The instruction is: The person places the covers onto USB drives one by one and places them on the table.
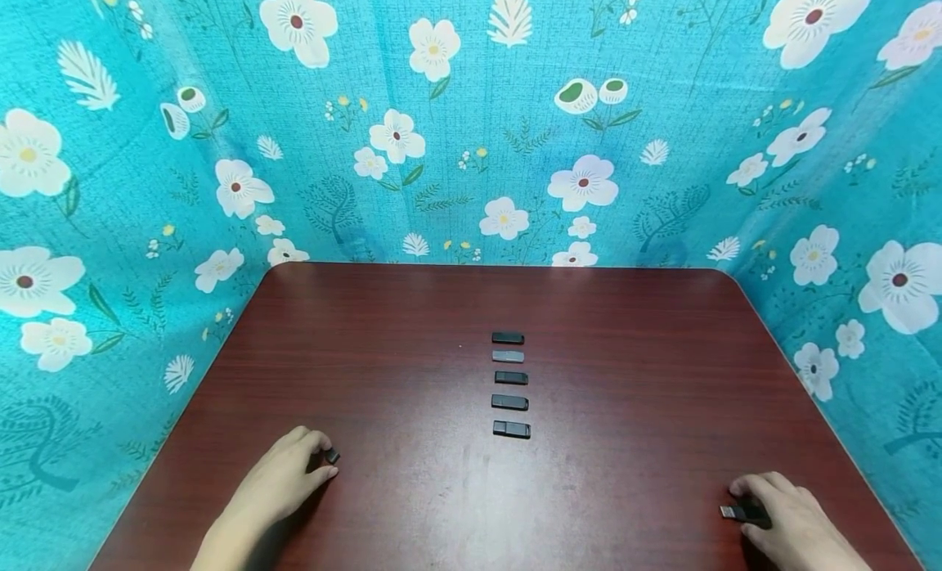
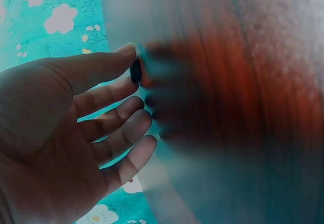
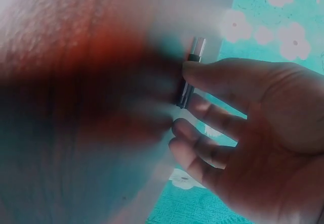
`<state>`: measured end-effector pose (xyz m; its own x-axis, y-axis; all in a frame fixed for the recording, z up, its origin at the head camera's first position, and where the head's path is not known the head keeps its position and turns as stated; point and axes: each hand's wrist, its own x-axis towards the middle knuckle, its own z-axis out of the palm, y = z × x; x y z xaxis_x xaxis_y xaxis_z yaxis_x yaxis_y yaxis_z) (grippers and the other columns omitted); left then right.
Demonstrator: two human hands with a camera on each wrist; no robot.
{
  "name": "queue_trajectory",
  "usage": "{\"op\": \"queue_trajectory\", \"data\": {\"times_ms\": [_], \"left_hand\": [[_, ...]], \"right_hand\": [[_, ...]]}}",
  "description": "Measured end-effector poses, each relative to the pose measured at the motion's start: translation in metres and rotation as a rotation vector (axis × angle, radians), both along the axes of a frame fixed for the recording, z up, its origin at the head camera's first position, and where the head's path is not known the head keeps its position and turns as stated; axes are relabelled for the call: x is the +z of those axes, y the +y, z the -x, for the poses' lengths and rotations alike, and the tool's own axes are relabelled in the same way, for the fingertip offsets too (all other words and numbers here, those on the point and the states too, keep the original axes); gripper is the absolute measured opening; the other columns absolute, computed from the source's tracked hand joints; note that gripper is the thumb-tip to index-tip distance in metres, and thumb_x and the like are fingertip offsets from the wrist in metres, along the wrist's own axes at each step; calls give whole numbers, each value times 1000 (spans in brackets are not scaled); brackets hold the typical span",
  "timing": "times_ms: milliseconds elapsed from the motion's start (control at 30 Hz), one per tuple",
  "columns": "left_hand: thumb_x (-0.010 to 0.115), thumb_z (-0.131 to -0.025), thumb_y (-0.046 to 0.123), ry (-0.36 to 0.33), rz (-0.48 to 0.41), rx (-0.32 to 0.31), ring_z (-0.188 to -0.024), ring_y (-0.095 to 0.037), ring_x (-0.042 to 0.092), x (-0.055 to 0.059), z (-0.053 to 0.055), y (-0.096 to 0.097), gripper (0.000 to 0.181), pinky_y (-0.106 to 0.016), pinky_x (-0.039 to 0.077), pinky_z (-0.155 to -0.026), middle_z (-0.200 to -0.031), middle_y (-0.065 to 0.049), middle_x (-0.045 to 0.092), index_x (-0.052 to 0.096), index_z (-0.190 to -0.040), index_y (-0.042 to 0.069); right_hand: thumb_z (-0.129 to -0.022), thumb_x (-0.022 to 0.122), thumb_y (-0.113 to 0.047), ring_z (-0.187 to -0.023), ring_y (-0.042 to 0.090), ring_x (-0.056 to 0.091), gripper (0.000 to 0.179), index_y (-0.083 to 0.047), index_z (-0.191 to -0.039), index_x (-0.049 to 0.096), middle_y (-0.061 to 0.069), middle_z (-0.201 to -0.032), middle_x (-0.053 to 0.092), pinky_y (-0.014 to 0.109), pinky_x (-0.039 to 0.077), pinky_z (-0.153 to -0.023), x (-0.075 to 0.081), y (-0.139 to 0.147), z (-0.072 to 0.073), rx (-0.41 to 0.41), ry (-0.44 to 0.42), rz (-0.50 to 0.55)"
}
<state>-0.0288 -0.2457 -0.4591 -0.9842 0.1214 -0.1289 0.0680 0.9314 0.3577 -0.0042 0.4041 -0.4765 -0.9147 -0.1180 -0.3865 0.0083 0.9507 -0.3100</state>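
My left hand [image 1: 283,477] is over the left front of the table, thumb and index finger pinching a small black cap [image 2: 135,71]. In the head view one end of the cap shows past the fingertips. Far to the right, my right hand [image 1: 791,518] grips a black USB flash drive [image 1: 752,514] between thumb and fingers. Its bare metal plug [image 3: 199,47] sticks out past the thumb and points left in the head view. Both hands are low over the tabletop, with dark reflections of the fingers beside them in the wrist views.
Several USB flash drives [image 1: 511,402] lie in a column near the middle of the dark red-brown table [image 1: 412,350], mostly black, one grey [image 1: 508,357]. A turquoise flowered cloth [image 1: 456,129] hangs behind the table and along both sides.
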Motion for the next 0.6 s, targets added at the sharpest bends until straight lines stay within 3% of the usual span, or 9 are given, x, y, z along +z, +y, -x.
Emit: {"op": "queue_trajectory", "data": {"times_ms": [200,367,600], "left_hand": [[79,-89,22,5,32,2,-88,-17,58,-4,4,2,18,-41,49,-76,-93,3,57,64,-97,15],[79,-88,20,31,38,11,-89,-17,58,-4,4,3,17,-41,49,-76,-91,4,57,63,-94,16],[78,-87,16,7,4,27,-76,-11,53,-2,7,4,17,-36,46,-68,-83,6,56,61,-91,16]], "right_hand": [[-82,79,-3,-87,24,55,23,-8,-97,62,4,-95,58,45,51,-73,2,-2,0,-7,-3,-1],[-84,79,-8,-83,21,52,20,-9,-93,61,3,-90,56,42,50,-72,4,-6,1,-33,-10,0],[-89,73,-15,-75,19,50,20,-4,-97,58,1,-83,57,38,44,-66,9,-13,2,-161,-73,59]]}}
